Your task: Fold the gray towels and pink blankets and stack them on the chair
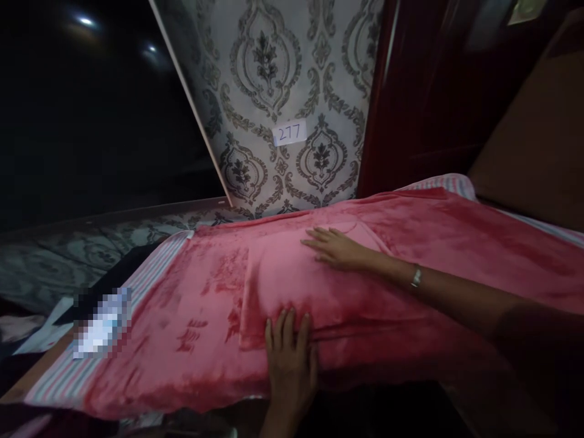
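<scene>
A pink plush cushion cover [287, 261], rectangular with a flat border and a raised middle, lies on a pink plush blanket [182, 359]. Whether a pillow fills it I cannot tell. My right hand [335, 248] rests flat on its upper part, fingers spread and pointing left. At its near edge, my left hand [291, 353] lies palm down with the fingers stretched out over the border. Neither hand grips anything. A metal bracelet [416, 278] circles my right wrist.
A striped cloth [59, 380] shows under the blanket. Behind stand a patterned wall [319, 79] with a paper label [289, 132] reading 277, a dark screen [100, 121] on the left and a dark red door or panel [424, 103] on the right.
</scene>
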Tool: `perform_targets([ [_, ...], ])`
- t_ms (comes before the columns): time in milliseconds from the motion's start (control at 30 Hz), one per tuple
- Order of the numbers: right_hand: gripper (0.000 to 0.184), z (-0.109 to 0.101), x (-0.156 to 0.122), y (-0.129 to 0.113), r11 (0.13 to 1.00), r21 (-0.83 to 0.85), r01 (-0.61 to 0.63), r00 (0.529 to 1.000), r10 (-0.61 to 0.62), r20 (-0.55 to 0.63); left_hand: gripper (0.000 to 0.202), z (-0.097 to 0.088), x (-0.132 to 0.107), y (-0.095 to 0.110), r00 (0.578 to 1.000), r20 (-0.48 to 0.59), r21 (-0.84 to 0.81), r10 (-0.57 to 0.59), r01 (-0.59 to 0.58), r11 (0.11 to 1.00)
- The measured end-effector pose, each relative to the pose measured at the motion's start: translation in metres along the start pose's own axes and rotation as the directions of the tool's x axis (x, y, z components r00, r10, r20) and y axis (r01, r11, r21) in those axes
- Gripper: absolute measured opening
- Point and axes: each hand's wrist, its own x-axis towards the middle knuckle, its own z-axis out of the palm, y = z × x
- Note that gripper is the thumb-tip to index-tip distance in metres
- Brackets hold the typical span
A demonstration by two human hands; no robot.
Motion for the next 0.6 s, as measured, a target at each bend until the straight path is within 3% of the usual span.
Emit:
perform_targets([
  [67, 0.058, 0.0, -0.039, -0.011, 0.993, 0.039, 0.114, 0.993, -0.114, -0.002, 0.057, -0.001, 0.007, 0.012, 1.0, -0.019, -0.05, -0.007, 0.006, 0.999],
  [167, 0.055, 0.006, -0.081, -0.025, 0.971, 0.105, 0.215, 0.975, -0.219, 0.025, 0.053, 0.006, 0.024, 0.043, 0.995, -0.025, -0.12, 0.101, -0.103, 0.987],
  [233, 0.054, 0.012, -0.092, -0.023, 0.967, 0.119, 0.227, 0.971, -0.233, 0.045, 0.052, 0.018, 0.035, 0.064, 0.983, 0.019, -0.117, 0.182, -0.179, 0.977],
  [333, 0.055, 0.017, -0.089, 0.007, 0.982, 0.045, 0.182, 0.981, -0.184, 0.052, 0.06, 0.037, 0.044, 0.082, 0.972, 0.094, -0.036, 0.218, -0.215, 0.976],
  [400, 0.057, 0.018, -0.083, 0.04, 0.996, -0.036, 0.081, 0.996, -0.08, 0.032, 0.063, 0.046, 0.044, 0.084, 0.967, 0.113, 0.014, 0.229, -0.232, 0.973],
  [467, 0.058, 0.017, -0.079, 0.074, 0.989, -0.091, -0.118, 0.993, 0.118, -0.008, 0.063, 0.049, 0.04, 0.082, 0.963, 0.119, 0.036, 0.24, -0.246, 0.969],
  [533, 0.058, 0.015, -0.079, 0.103, 0.922, -0.102, -0.373, 0.928, 0.371, -0.046, 0.062, 0.048, 0.035, 0.08, 0.963, 0.12, 0.037, 0.243, -0.249, 0.968],
  [600, 0.059, 0.014, -0.082, 0.12, 0.822, -0.089, -0.563, 0.826, 0.554, -0.106, 0.062, 0.045, 0.031, 0.079, 0.961, 0.124, 0.022, 0.245, -0.25, 0.968],
])
